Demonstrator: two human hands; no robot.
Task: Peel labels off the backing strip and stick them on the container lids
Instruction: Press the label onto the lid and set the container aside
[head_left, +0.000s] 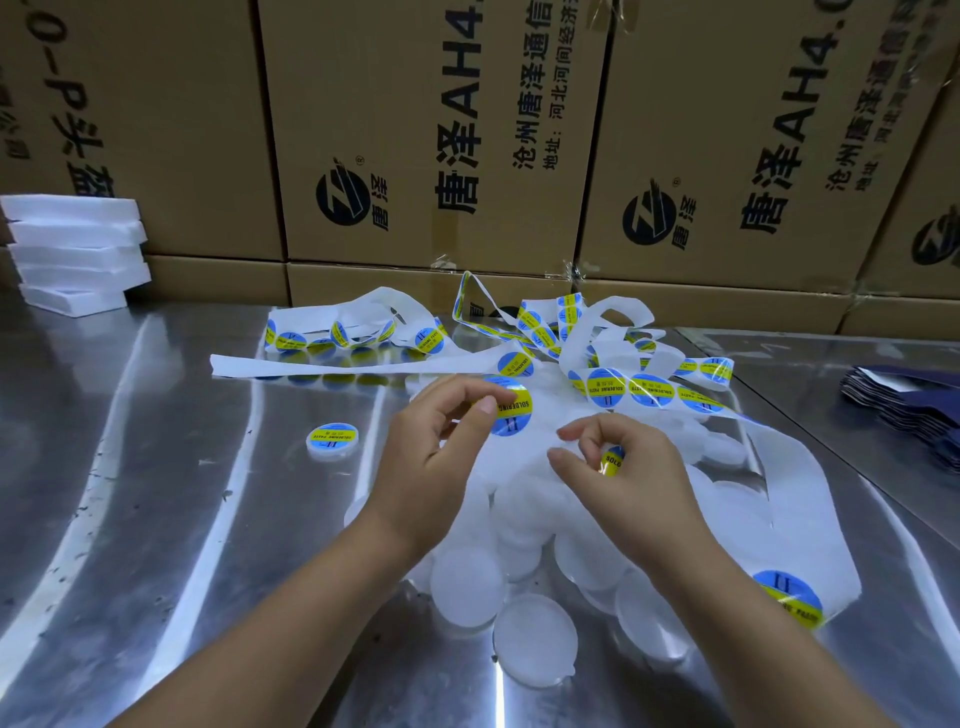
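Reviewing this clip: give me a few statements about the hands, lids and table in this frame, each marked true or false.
1. Both hands are empty. False: the left hand pinches a round labelled disc, and the right hand pinches a label.
2. One labelled container lies apart, to the left of the hands. True.
3. The lids nearest the camera all bear labels. False: they are plain white.
4. The table is shiny metal. True.
5. The white foam pads are stacked at the right edge. False: they stand at the far left; a dark blue stack lies at the right.
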